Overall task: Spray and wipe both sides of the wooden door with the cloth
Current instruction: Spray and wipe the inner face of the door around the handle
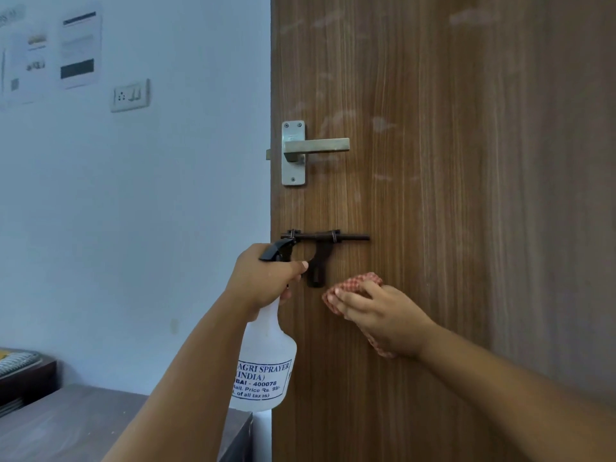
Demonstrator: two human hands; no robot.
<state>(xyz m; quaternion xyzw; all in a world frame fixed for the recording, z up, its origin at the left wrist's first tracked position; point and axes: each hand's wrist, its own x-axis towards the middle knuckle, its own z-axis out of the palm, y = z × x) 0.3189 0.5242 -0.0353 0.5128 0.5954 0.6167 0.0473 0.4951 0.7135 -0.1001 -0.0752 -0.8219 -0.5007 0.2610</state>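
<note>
Door: wooden door (466,228), pale smears around the lever handle (315,148).
Left hand: left hand (263,278) curled round the neck of the spray bottle (263,365), just left of the dark bolt latch (323,241).
Right hand: right hand (383,315), fingers straight, presses the red checked cloth (358,285) flat on the door, just below-right of the latch.

On the pale blue wall (166,201) we see a white switch plate (130,95) with a socket, and blurred printed papers (80,50) pinned up to its left. Low at the left, we see a dark wooden desk (76,425) against the wall, with a striped object (16,361) on a raised shelf.
</note>
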